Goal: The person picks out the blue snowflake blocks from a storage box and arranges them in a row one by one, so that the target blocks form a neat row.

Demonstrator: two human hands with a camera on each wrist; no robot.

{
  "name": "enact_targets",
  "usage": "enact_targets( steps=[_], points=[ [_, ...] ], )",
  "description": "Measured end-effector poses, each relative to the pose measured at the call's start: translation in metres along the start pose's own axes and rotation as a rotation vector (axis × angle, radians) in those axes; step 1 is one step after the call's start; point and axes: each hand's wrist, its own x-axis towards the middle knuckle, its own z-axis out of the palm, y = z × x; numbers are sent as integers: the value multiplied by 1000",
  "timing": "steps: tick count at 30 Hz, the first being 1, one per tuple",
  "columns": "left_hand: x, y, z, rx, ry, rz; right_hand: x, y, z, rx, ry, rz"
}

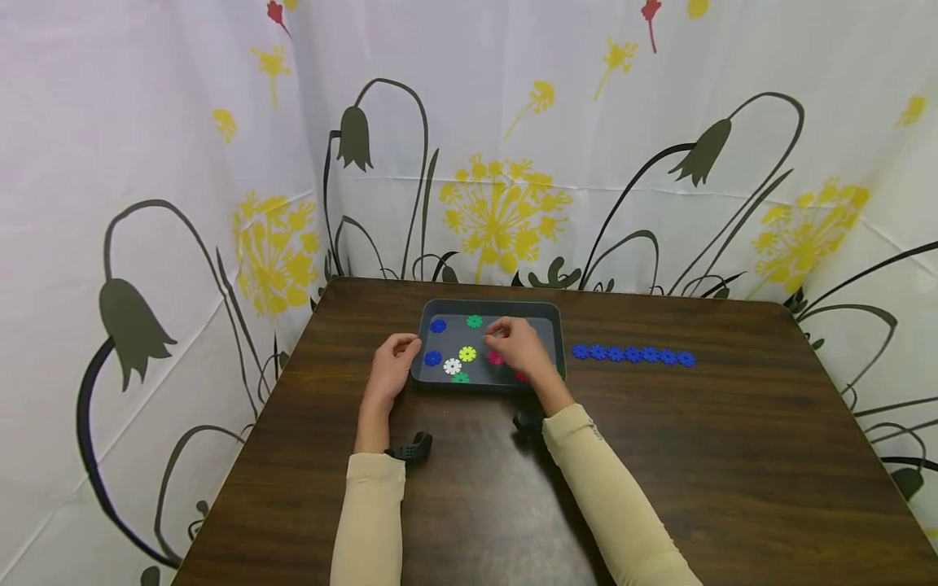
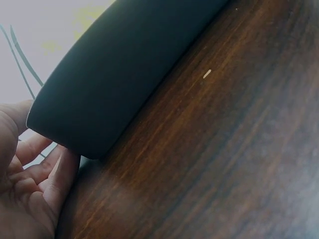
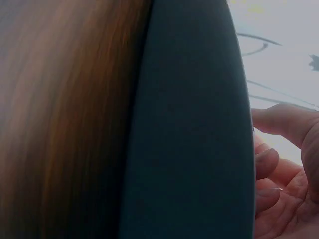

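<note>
A dark grey tray (image 1: 544, 332) lies on the table, holding several notched plastic discs: blue (image 1: 433, 358), green (image 1: 474, 321), yellow (image 1: 466, 354), white (image 1: 452, 366) and red (image 1: 495, 357). My left hand (image 1: 391, 366) grips the tray's left end; in the left wrist view its thumb is at the rim and its fingers (image 2: 62, 172) are against the outer wall. Above the right half of the tray is my right hand (image 1: 516, 346), fingers bent and thumb near the fingertips. In the right wrist view the tray wall (image 3: 189, 124) hides its fingertips, so I cannot tell whether they pinch a disc.
To the right of the tray, several blue notched discs (image 1: 633, 355) lie in a straight row on the brown wooden table (image 1: 733, 456). A white curtain (image 1: 572, 138) with printed flowers hangs behind the table and along its sides. Each wrist wears a black camera (image 1: 412, 448).
</note>
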Motion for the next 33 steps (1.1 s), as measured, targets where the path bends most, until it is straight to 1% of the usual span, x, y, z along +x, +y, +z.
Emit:
enact_targets(
  steps=[4, 8, 10, 15, 17, 20, 27, 30, 33],
  points=[
    [0, 1, 0, 5, -9, 3, 5, -7, 18, -12, -32, -9],
    [1, 1, 2, 3, -11, 10, 8, -14, 35, -65, -52, -5],
    [1, 0, 3, 9, -12, 10, 7, -18, 42, -109, -51, 10],
    [-1, 0, 6, 1, -13, 1, 5, -30, 58, -272, -28, 67],
    [-2, 0, 6, -14, -10, 6, 5, -34, 63, -330, -26, 77],
    [-2, 0, 6, -20, -3, 19, 8, -39, 70, -381, -33, 76],
    [1, 0, 4, -10, 0, 12, 15, -44, 82, -466, -59, 71],
    [2, -1, 2, -4, -2, 11, 15, -45, 86, -499, -64, 66],
    [2, 0, 1, -6, -2, 11, 15, -47, 89, -509, -68, 51]
  ],
)
